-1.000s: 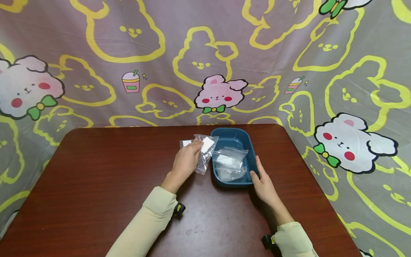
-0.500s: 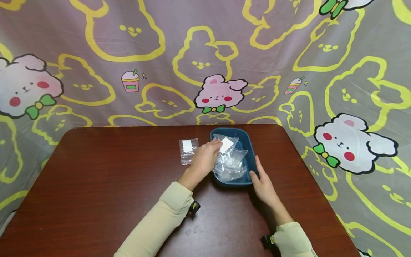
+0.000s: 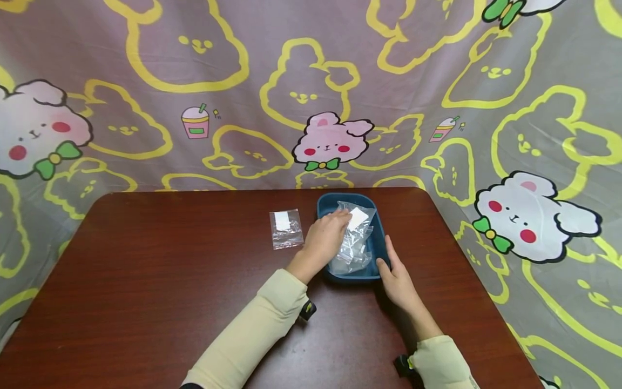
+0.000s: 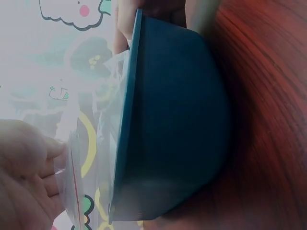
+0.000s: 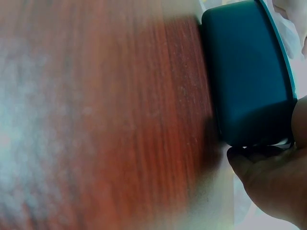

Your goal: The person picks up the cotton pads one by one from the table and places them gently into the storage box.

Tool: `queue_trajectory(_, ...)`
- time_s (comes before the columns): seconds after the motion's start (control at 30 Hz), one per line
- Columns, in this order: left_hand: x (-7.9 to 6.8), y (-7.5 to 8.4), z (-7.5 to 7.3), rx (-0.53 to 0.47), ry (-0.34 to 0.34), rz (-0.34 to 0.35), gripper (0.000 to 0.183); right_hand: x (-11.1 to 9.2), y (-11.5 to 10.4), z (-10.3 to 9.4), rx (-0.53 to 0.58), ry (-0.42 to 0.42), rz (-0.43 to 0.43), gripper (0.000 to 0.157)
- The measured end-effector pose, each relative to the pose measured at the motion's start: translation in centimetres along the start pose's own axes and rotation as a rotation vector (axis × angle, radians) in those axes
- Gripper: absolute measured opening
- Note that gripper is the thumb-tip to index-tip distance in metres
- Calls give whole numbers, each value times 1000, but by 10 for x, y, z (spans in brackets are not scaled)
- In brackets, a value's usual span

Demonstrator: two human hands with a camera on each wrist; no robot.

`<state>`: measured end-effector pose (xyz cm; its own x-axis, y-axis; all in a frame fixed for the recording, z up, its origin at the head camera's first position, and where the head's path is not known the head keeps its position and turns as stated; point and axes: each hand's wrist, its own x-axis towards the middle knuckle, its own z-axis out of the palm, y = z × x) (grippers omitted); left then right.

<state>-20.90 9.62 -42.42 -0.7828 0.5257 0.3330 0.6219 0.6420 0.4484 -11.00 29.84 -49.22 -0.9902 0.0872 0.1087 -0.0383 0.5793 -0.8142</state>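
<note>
My left hand [image 3: 323, 243] pinches a clear zip bag [image 3: 359, 219] with a white piece inside and holds it over a dark blue bin [image 3: 357, 279]. In the left wrist view the bag hangs from the fingers just above the bin's rim. Other clear zip bags [image 3: 352, 263] lie in the bin, partly covered by the held one. On the bin's right side, my right hand [image 3: 400, 286] grips the wall, thumb at the rim and fingers along the outside. A single zip bag [image 3: 286, 231] with a white piece lies flat on the table, left of the bin.
The brown wooden table [image 3: 170, 281] stretches widely to the left and in front of the bin. A patterned curtain [image 3: 233, 97] with cartoon rabbits closes off the table's back and sides.
My left hand has carried the zip bag rightward from beside the bin to over it, uncovering the bag on the table. My right hand keeps its grip on the bin.
</note>
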Motion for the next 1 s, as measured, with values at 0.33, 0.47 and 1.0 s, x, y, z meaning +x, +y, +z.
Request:
queue_trajectory(0.33, 3, 3, 3, 17, 4, -7, 30, 0, -6, -1, 32, -16, 15, 64)
queue_trajectory(0.47, 4, 3, 6, 23, 4, -11, 30, 1, -5, -1, 48, -20, 29, 63)
queue_trajectory(1.0, 7, 6, 14, 50, -44, -35, 33, 0, -1, -2, 38, -5, -16, 64)
